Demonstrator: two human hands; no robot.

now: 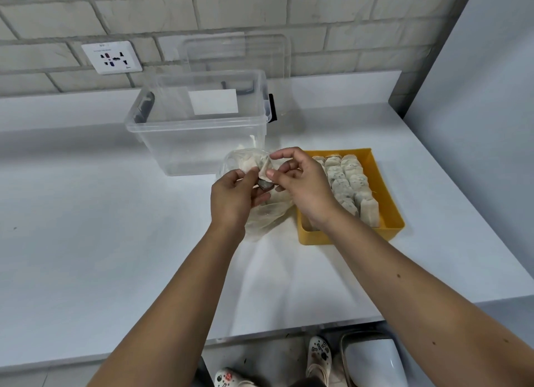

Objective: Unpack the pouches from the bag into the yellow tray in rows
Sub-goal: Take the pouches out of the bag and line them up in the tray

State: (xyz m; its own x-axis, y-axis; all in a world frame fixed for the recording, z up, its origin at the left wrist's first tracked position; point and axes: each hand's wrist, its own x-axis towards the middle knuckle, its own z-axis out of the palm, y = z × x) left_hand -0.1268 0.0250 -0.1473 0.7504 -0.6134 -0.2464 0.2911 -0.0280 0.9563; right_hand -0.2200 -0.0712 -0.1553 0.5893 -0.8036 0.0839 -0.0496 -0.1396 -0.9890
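A clear plastic bag (267,213) with beige pouches inside lies on the white counter, just left of the yellow tray (387,184). My left hand (234,196) grips the bag's upper part. My right hand (300,184) pinches a beige pouch (264,167) at the bag's mouth between thumb and fingers. In the tray, several beige pouches (346,181) stand in rows from its far end toward its near end; my right wrist hides the tray's near left corner.
A clear plastic storage bin (161,132) stands behind the bag, its lid (277,51) leaning on the brick wall. A wall socket (111,57) is at the back left. The counter's front edge runs below my forearms, with a white bin (372,357) on the floor.
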